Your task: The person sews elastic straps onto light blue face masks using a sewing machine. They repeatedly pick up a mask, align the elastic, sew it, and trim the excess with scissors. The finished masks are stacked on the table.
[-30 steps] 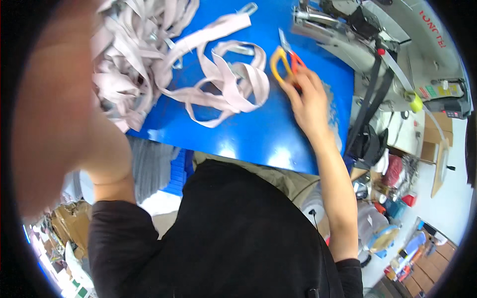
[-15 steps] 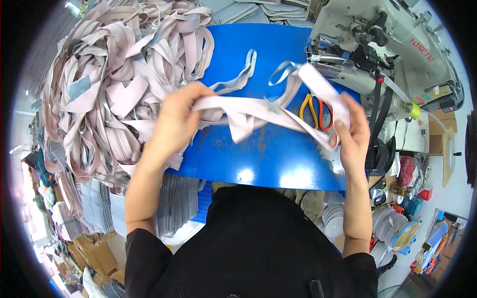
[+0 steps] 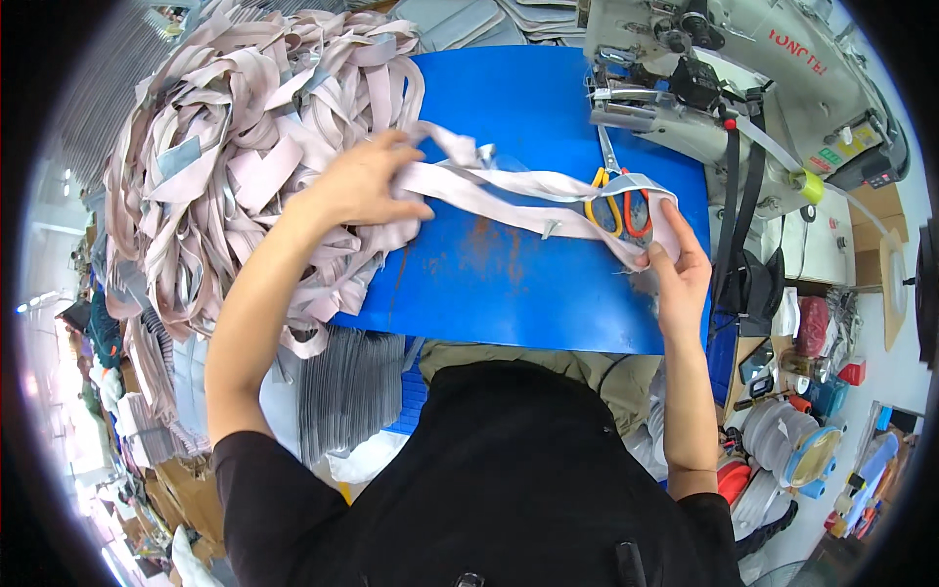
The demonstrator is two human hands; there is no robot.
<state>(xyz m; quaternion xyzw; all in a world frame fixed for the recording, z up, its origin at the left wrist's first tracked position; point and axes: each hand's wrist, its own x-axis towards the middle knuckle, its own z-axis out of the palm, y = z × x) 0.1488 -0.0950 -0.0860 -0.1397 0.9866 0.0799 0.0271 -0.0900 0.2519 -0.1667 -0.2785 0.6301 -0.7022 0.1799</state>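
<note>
Long pale pink fabric strips with grey patches (image 3: 518, 210) stretch across the blue tabletop (image 3: 509, 303). My left hand (image 3: 362, 186) is at the edge of a big tangled pile of similar strips (image 3: 225, 127), its fingers spread over the strips' left ends without visibly gripping. My right hand (image 3: 675, 269) pinches the right end of the strips near the table's right edge. Scissors with yellow and orange handles (image 3: 611, 220) lie beneath that end, partly covered, blades pointing away from me.
A sewing machine (image 3: 734, 49) with a hanging black belt stands along the right side. Grey flat pieces (image 3: 460, 20) lie beyond the table; a stack of grey sheets (image 3: 347, 401) sits below its left front. Spools (image 3: 782, 440) and assorted items crowd the lower right.
My right hand left the scissors and took the strips. My left hand came onto the table, held strips half a second ago, and has since moved up with fingers spread.
</note>
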